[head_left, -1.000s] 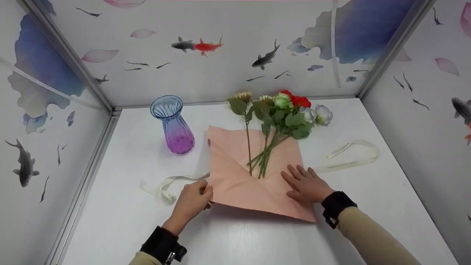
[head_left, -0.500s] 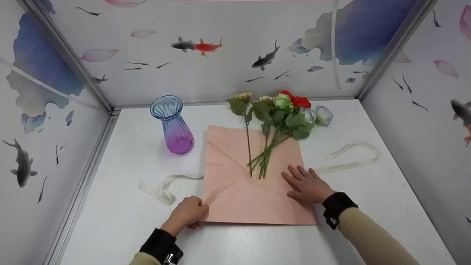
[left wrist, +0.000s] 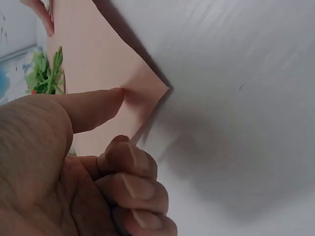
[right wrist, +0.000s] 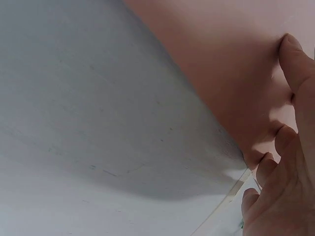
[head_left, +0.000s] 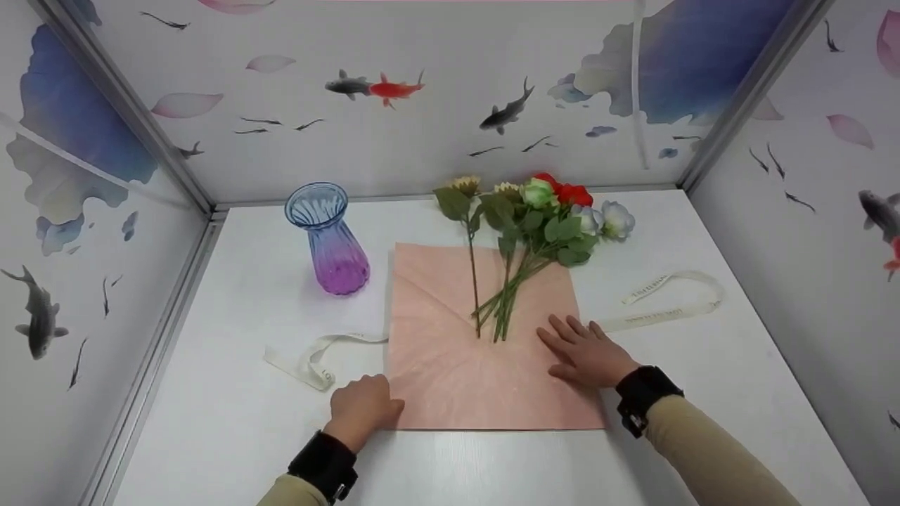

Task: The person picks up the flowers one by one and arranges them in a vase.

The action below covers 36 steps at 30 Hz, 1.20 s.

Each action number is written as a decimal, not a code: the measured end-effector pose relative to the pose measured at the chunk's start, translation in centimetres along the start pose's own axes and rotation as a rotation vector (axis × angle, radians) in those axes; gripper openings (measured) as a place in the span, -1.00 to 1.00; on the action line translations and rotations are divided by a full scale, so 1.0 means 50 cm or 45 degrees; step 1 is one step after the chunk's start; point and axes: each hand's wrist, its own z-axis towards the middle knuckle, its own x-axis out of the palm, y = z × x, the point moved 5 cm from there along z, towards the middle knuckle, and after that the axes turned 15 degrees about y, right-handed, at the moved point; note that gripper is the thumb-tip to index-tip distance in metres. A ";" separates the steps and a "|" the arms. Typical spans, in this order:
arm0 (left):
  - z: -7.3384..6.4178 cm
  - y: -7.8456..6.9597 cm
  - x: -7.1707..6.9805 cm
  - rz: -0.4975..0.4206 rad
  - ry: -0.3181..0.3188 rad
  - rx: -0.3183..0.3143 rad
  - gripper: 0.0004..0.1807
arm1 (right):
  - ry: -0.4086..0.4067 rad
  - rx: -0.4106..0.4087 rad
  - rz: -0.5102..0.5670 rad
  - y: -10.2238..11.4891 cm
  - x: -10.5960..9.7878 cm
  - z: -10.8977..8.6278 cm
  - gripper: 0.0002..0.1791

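A square sheet of pink wrapping paper lies flat on the white table. My left hand is at its front left corner. In the left wrist view, the straight thumb touches the paper near the corner, while the other fingers are loosely curled and apart from it. My right hand rests on the paper's right side with fingers spread. Several flowers, red, green, pale blue and yellowish, lie with stems crossing over the paper's upper half and heads past its back edge.
A blue-to-purple glass vase stands at the back left. Ribbon with lettering shows left of the paper, and more ribbon curls at the right. Patterned walls enclose the table's back and sides.
My left hand has brought the paper's raised, folded front left part down and outward, so the sheet now lies flat. The left fingers have let go of it. My right hand stays put.
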 end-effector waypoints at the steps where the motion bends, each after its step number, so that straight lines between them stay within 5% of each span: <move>1: 0.002 -0.005 0.000 0.024 -0.044 0.032 -0.59 | 0.001 -0.001 0.007 -0.001 0.001 0.000 -0.25; 5: 0.011 -0.028 0.001 0.197 -0.249 0.272 -0.39 | 0.002 -0.002 0.029 -0.005 0.004 0.000 -0.25; 7: 0.013 -0.036 0.003 0.299 -0.288 0.399 -0.28 | 0.001 -0.004 0.033 -0.008 0.006 0.002 -0.25; 12: 0.015 -0.044 0.011 0.425 -0.122 0.565 -0.14 | -0.004 -0.004 0.022 -0.014 0.014 0.009 -0.23; 17: 0.020 -0.043 0.016 0.412 -0.021 0.578 -0.14 | 0.001 -0.010 0.044 -0.008 0.009 0.006 -0.23; 36: 0.018 -0.040 0.024 0.422 -0.085 0.566 -0.12 | -0.039 -0.055 -0.006 -0.026 0.010 -0.001 -0.21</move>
